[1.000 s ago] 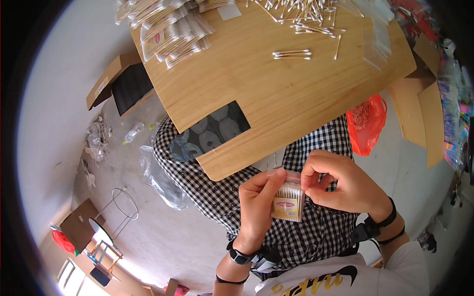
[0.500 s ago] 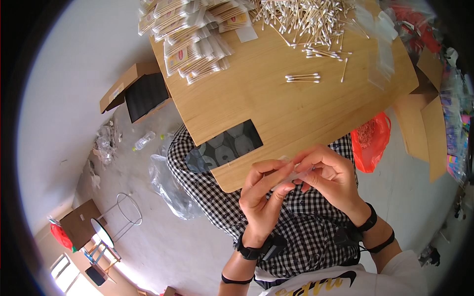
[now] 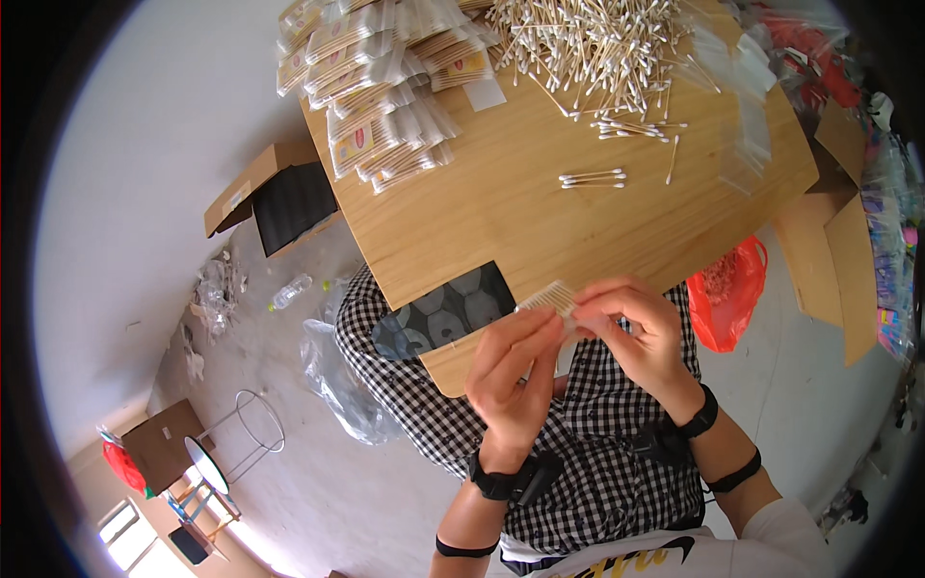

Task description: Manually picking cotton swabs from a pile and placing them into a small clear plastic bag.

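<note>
Near the table's front edge, my left hand (image 3: 511, 376) and my right hand (image 3: 636, 332) meet over a small clear bag of cotton swabs (image 3: 547, 296). A row of pale sticks shows above the left fingers. My left fingers are closed round the bag's lower part, which they mostly hide. My right thumb and fingers pinch its right side. On the table beyond, three cotton swabs (image 3: 593, 179) lie side by side, with a single swab (image 3: 672, 160) to their right. A large heap of loose swabs (image 3: 588, 48) spreads behind them.
Filled swab packets (image 3: 371, 135) are stacked at the table's far left, beside a white card (image 3: 485, 92). Empty clear bags (image 3: 747, 125) lie at the right edge. A red plastic bag (image 3: 727, 299) and a cardboard box (image 3: 819, 241) stand right of the wooden table (image 3: 462, 212).
The bag has turned in my hands, so its row of sticks now shows above my fingers. The table sits slightly lower in the picture.
</note>
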### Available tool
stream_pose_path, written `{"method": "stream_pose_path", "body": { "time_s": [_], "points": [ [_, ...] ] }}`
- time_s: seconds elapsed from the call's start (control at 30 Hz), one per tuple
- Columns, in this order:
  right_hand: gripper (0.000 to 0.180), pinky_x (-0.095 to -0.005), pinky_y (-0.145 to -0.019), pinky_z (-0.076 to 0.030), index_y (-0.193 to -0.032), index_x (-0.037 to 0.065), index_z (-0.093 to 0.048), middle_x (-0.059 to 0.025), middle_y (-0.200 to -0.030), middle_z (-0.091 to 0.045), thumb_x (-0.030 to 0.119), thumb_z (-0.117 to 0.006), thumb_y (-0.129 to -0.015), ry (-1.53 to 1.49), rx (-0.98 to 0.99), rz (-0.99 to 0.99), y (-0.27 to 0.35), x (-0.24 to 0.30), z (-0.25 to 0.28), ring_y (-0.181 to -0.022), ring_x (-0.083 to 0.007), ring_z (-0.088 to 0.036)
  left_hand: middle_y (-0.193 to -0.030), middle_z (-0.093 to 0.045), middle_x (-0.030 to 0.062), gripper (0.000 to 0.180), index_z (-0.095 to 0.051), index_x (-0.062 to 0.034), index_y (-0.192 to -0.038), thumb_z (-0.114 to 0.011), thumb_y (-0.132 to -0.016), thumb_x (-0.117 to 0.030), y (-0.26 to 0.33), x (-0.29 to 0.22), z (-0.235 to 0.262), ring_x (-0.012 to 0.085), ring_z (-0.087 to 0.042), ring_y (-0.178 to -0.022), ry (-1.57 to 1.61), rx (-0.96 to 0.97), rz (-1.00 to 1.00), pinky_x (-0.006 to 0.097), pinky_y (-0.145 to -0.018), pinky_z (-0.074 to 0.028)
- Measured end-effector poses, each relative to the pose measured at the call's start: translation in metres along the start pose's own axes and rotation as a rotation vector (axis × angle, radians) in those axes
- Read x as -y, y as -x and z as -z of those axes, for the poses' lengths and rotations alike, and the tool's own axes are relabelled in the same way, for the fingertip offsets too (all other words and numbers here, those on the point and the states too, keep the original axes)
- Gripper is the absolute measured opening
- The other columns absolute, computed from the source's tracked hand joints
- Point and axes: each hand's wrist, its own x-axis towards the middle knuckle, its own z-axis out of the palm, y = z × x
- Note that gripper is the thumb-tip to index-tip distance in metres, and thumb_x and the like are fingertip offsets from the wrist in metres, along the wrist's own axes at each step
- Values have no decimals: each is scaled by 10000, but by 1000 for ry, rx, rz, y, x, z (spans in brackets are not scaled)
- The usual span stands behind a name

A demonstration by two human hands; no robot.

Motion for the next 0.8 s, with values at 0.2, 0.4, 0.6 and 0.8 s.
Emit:
{"method": "stream_pose_path", "body": {
  "time_s": [0.2, 0.4, 0.6, 0.8],
  "points": [
    [54, -222, -619, -507, -842, 7, -647, -78, -922, -648, -35, -614, -833, 69, -5, 41, -3, 13, -1, -754, -124, -622, -933, -677, 104, 186, -709, -11, -900, -712, -727, 57, 3, 9, -5, 227, -635, -866, 63, -22, 92, 354, -819, -515],
    [165, -194, -556, -472, -1037, 4, -585, -47, -955, -622, 25, -601, -875, -499, 50, -498, 0, 0, 3, -773, -83, -604, -990, -639, 80, 158, -647, 5, -932, -677, -784, 50, 10, 11, -5, 184, -590, -962, 317, 50, 314, 333, -894, -462],
    [219, -177, -531, -449, -1079, -2, -543, -39, -944, -619, 44, -600, -873, -490, 110, -537, -8, 2, -2, -768, -71, -601, -1020, -592, 64, 158, -606, 7, -965, -645, -816, 41, 2, 14, -9, 159, -548, -1006, 555, 72, 512, 321, -951, -412],
    [187, -209, -557, -510, -1058, -15, -558, -64, -964, -626, 44, -584, -882, -443, 132, -550, -7, 2, 0, -771, -93, -620, -1009, -608, 77, 134, -623, 12, -946, -645, -816, 34, 6, 20, -10, 171, -557, -1018, 474, 86, 445, 390, -1070, -324]
  ]
}}
